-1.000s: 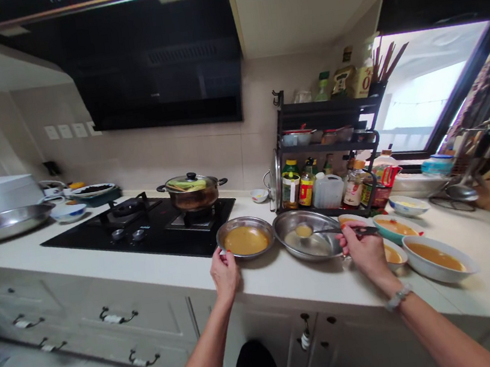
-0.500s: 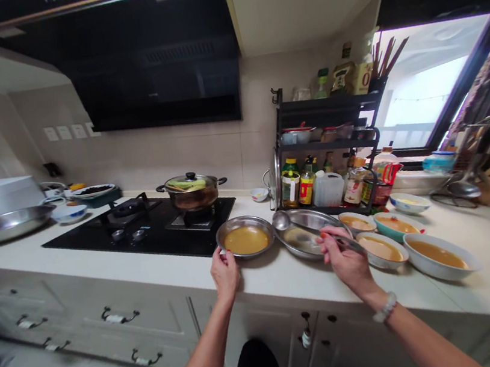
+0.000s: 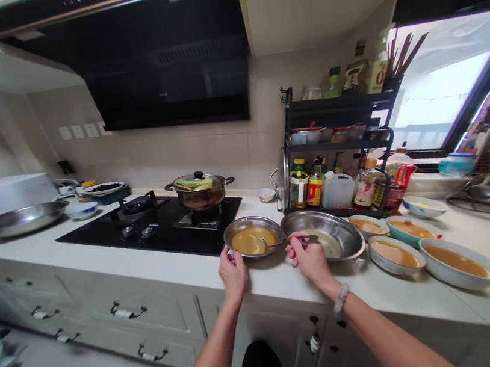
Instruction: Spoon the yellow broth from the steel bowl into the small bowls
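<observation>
Steel bowl (image 3: pixel 254 221): small, round and shiny, sat on the worktop (image 3: pixel 267 274) right in front of the person. I used it as the clock centre, 12 towards the wall.
Broth (image 3: pixel 247 241): cloudy yellow-brown stuff, stopped below the bowl's rim.
Left hand (image 3: pixel 233 273): about 8 o'clock, grip pinched on the bowl's rim.
Right hand (image 3: pixel 307 256): around 4 o'clock, grip wrapped around the ladle's dark handle.
Ladle (image 3: pixel 277 244): metal, reached in from 3 o'clock with its head dipped in the broth.
Big pan (image 3: pixel 348 239): wider, steel, just beside at 3 o'clock, with pale liquid in the bottom. Right hand blocked part of its near rim.
Soup bowls: four past the pan, 3 to 4 o'clock, all holding orangey liquid, including a teal bowl (image 3: pixel 398 233) and a large white bowl (image 3: pixel 449 275).
Hob (image 3: pixel 97 234): black, 10 o'clock.
Pot (image 3: pixel 202 200): lidded, 11 o'clock, something green showing through the glass.
Rack (image 3: pixel 340 144): black, 2 o'clock, loaded with bottles (image 3: pixel 314 189).
</observation>
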{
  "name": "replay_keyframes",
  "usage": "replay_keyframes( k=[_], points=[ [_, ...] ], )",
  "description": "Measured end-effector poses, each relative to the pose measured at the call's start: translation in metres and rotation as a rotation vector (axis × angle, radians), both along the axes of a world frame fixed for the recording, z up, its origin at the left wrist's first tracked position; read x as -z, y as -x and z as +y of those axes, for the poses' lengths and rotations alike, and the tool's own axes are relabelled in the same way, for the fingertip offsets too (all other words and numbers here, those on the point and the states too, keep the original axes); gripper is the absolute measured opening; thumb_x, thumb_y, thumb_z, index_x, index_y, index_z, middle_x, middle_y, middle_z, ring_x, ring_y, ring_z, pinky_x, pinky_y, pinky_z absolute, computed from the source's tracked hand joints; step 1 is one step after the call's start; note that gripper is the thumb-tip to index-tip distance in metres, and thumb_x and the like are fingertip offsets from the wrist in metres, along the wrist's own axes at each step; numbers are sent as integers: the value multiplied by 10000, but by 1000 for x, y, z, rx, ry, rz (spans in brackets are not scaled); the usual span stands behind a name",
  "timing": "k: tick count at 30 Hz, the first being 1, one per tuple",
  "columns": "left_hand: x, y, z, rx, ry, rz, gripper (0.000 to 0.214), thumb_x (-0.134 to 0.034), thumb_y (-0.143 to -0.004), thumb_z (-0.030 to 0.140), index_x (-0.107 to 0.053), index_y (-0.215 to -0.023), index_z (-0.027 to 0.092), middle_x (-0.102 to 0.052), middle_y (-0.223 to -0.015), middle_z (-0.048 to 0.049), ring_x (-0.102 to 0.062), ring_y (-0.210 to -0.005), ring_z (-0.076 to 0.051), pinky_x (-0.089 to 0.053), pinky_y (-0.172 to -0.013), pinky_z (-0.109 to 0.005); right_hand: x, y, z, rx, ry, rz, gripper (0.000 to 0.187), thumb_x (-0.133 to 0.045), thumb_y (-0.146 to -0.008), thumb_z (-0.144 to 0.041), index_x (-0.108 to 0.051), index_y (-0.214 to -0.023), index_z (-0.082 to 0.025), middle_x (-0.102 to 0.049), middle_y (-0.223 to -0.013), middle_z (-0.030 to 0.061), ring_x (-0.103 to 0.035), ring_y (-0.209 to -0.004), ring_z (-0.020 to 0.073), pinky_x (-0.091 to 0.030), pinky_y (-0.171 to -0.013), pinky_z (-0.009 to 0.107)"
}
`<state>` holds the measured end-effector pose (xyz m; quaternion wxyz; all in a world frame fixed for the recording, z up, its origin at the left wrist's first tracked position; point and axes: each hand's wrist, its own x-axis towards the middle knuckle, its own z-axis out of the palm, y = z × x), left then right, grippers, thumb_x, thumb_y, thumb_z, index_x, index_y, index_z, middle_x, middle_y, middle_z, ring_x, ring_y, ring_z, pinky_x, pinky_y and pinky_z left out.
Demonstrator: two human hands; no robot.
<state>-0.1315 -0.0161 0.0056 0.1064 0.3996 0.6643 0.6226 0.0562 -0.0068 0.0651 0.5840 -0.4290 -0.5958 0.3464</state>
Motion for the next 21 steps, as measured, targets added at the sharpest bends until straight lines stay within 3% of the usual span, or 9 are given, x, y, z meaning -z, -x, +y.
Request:
replay_keyframes(
  k=[6, 15, 21],
  points=[
    [0, 0, 0, 1, -21, -2, 454, -478, -800, 345, -597, -1130, 58, -646, -682, -63, -612, -610, -195, -492, -651, -314, -7, -9, 3, 42, 64, 225, 399, -663, -696, -523, -545, -826, -165, -628, -540, 17, -505, -359, 107, -408, -318, 200],
    [1, 0, 2, 1, -2, -5, 492, -459, -800, 351, -584, -1159, 37, -647, -692, -72, -609, -623, -198, -493, -670, -324, -15, -19, -5, 98, -21, 132, 464, -645, -690, -607, -579, -814, -165, -606, -503, 5, -520, -351, 123, -405, -312, 209],
    [1, 0, 1, -2, -6, 6, 496, -453, -798, 366, -589, -1145, 38, -652, -703, -80, -615, -638, -206, -497, -682, -329, -11, -20, -1, 101, 34, 280, 427, -700, -655, -541, -560, -816, -171, -619, -516, 10, -512, -355, 118, -393, -304, 201]
  ],
)
